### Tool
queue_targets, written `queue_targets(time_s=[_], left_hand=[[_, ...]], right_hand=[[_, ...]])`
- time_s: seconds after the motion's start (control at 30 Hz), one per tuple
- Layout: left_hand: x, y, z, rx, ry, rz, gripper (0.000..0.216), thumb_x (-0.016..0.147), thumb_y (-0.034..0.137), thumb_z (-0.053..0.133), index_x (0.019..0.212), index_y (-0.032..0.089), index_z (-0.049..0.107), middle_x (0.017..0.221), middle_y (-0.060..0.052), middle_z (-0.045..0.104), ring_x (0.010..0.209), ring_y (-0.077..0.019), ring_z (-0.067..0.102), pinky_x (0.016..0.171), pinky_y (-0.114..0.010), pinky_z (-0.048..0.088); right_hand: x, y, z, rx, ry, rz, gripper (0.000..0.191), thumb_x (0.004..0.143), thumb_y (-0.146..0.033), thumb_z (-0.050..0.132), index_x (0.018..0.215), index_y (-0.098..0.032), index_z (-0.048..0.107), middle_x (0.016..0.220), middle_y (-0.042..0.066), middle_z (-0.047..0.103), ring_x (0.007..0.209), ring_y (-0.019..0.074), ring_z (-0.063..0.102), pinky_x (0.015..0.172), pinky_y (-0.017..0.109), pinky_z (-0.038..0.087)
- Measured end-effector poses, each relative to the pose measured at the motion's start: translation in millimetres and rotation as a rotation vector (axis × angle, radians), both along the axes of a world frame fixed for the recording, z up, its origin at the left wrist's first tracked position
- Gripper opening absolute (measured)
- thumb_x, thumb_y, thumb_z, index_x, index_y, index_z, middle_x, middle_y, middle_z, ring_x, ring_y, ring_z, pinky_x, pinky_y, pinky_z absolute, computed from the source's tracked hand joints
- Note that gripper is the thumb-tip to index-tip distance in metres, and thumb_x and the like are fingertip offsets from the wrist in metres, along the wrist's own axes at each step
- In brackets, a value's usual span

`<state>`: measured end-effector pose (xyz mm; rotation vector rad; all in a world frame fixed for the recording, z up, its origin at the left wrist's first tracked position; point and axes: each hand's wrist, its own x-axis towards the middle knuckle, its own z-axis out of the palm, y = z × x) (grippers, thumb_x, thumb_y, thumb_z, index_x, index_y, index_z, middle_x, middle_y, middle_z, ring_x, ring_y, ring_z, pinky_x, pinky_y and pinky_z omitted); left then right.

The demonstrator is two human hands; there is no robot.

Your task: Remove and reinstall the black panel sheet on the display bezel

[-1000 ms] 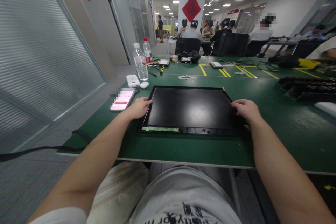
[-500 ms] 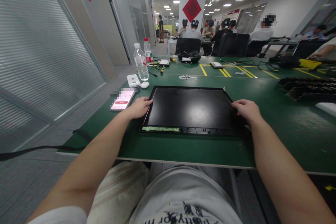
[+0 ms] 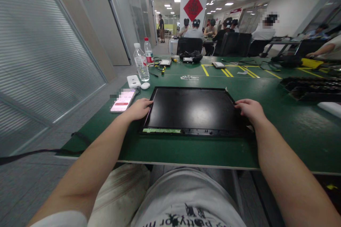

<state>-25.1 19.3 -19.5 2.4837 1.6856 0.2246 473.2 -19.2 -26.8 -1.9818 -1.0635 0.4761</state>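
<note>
Reaching farther into view than a second ago, a co-worker's forearm shifts at far right; a lit smartphone lies near the left hand, which grips one edge of a black display panel, flat on the green table, its opposite edge pinched by the right hand

Operator: lt-gry T-shirt w/ short wht L sleeve; blk lettering/graphic print; L hand, R hand bare.
</note>
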Motion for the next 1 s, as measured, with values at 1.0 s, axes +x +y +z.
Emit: queue_targets(time_s=[1.0], left_hand=[[0.6, 1.0, -3.7, 0.038, -0.094, 0.017, 0.055, 0.084, 0.023, 0.053, 0.135, 0.019, 0.075, 0.139, -0.012, 0.072, 0.131, -0.0328, 0.065, 0.119, -0.043, 0.046]], right_hand=[[-1.4, -0.8, 1.3, -0.016, -0.016, -0.005, 0.014, 0.069, -0.016, 0.069, 0.081, -0.02, 0.075, 0.056, -0.001, 0.061, 0.044, 0.0123, 0.05, 0.053, 0.027, 0.045]])
